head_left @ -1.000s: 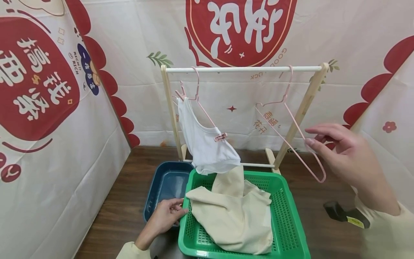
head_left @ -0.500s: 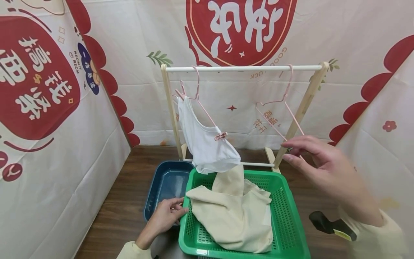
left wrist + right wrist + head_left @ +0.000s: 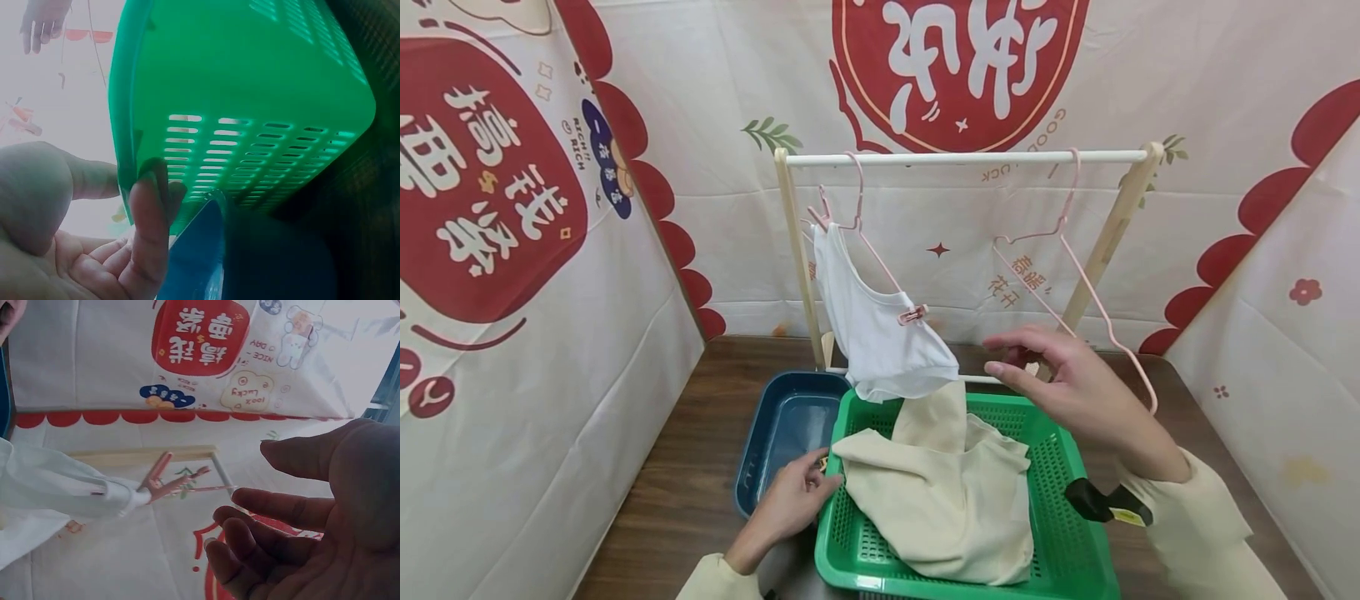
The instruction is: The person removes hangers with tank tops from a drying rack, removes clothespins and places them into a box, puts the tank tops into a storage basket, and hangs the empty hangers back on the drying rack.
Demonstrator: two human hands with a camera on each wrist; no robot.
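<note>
My left hand point(image 3: 792, 498) pinches the left rim of a green slotted basket point(image 3: 1075, 492); the left wrist view shows the thumb at the rim and the fingers against the outer wall. Cream cloth point(image 3: 940, 508) lies bunched in this basket. My right hand point(image 3: 1067, 383) holds nothing and hovers over the basket's far right corner, fingers loosely bent. To its left hangs a small white garment point(image 3: 880, 333), fixed by pink clips point(image 3: 913, 315) to a pink hanger point(image 3: 858, 192). Another pink hanger point(image 3: 1093, 296), with nothing on it, hangs partly behind my right hand.
A rack with a white rail point(image 3: 962, 158) and wooden posts point(image 3: 801, 267) stands at the back of the wooden table point(image 3: 655, 467). A dark blue tray point(image 3: 748, 458) sits left of the basket, close against it. Printed cloth walls point(image 3: 730, 250) enclose the table.
My right hand has moved left from beside the right hanger, past it, toward the white garment. My left hand stays at the basket's rim, shifting slightly. Basket and garment look unmoved.
</note>
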